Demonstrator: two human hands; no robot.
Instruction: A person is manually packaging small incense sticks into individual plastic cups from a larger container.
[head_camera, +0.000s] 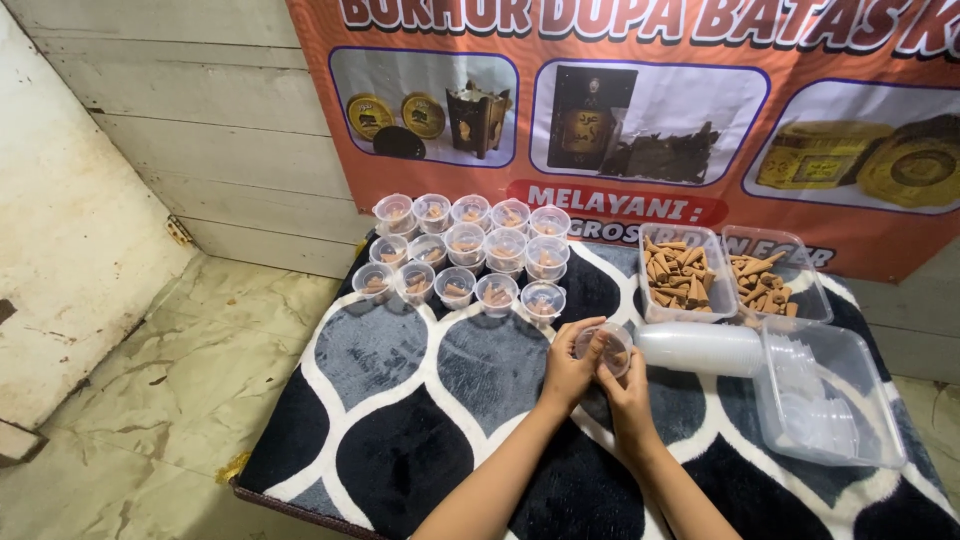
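Note:
Both my hands meet over a black, grey and white patterned mat (400, 400). My left hand (568, 368) and my right hand (628, 388) together hold one small clear plastic cup with a lid (606, 345); brown pieces show faintly inside it. A lying stack of clear cups (700, 348) is just right of the hands. Behind them stand two clear tubs of brown cone-shaped pieces, one (682, 270) fuller than the other (772, 278).
Several lidded small cups (462, 256) with brown pieces stand in rows at the mat's far left. A clear box of lids (825, 395) sits at the right. An orange banner (640, 120) hangs on the wooden plank wall. Marbled floor tiles (170, 400) lie to the left.

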